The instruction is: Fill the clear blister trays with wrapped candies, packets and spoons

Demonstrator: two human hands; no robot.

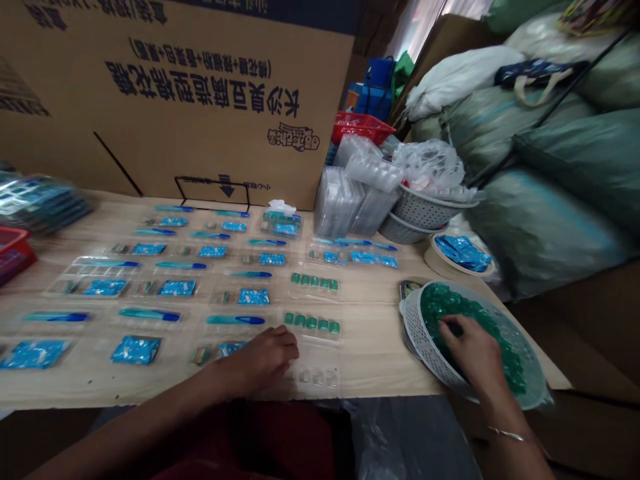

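My left hand (265,357) rests on the near edge of the wooden table (370,340), fingers curled on a clear plastic blister tray (317,373) whose pockets look bare. My right hand (473,350) reaches into a white perforated basket (415,327) full of small green pieces (450,303), fingers bent down among them. Just beyond the left hand lie two clear trays with rows of green pieces (313,323).
Rows of clear trays with blue packets and blue pens (150,287) cover the table. A large printed cardboard box (190,100) stands behind. Stacked empty trays (345,197), white baskets (425,210), a bowl of blue packets (463,253) and big sacks (550,173) sit right.
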